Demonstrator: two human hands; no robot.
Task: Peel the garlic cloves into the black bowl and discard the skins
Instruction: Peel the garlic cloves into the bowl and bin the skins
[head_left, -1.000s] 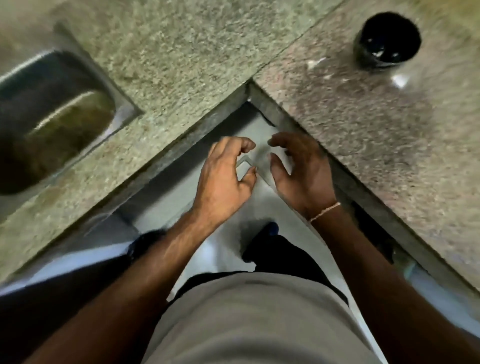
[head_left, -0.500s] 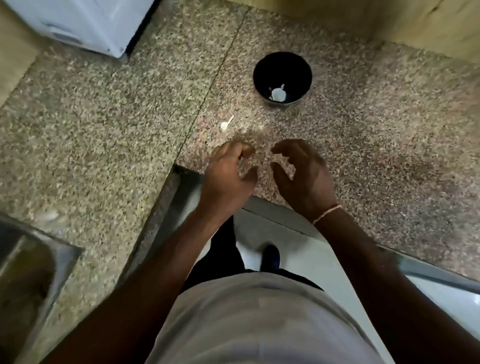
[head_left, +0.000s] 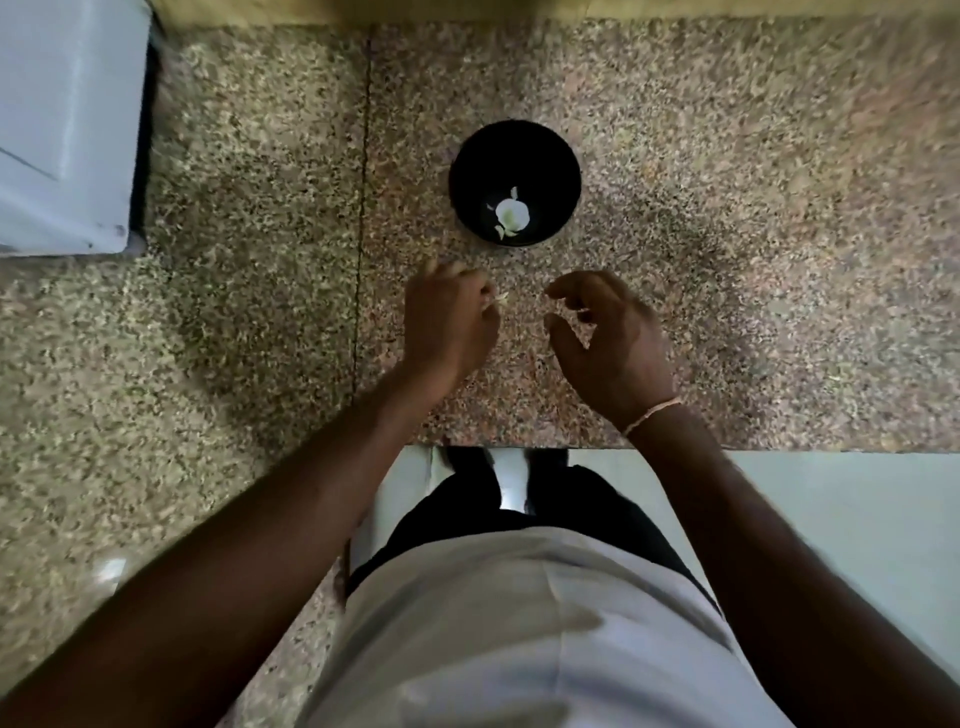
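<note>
The black bowl (head_left: 563, 156) stands on the speckled granite counter (head_left: 753, 260), straight ahead of me. A pale peeled garlic clove (head_left: 512, 212) and small bits lie in its bottom. My left hand (head_left: 447, 327) hovers just in front of the bowl, fingers curled, with a small pale scrap of garlic skin (head_left: 501, 298) pinched at its fingertips. My right hand (head_left: 615, 340) hangs beside it to the right, its fingers loosely curled and holding nothing that I can make out.
A white appliance (head_left: 62, 130) stands at the counter's back left. A seam (head_left: 361, 218) runs through the granite left of the bowl. The counter's front edge (head_left: 779, 449) lies just behind my wrists, with pale floor below.
My view swung from the sink corner to the bowl. Both hands moved forward over the counter toward it. My left hand reached the spot where the skin scrap lay and now pinches it.
</note>
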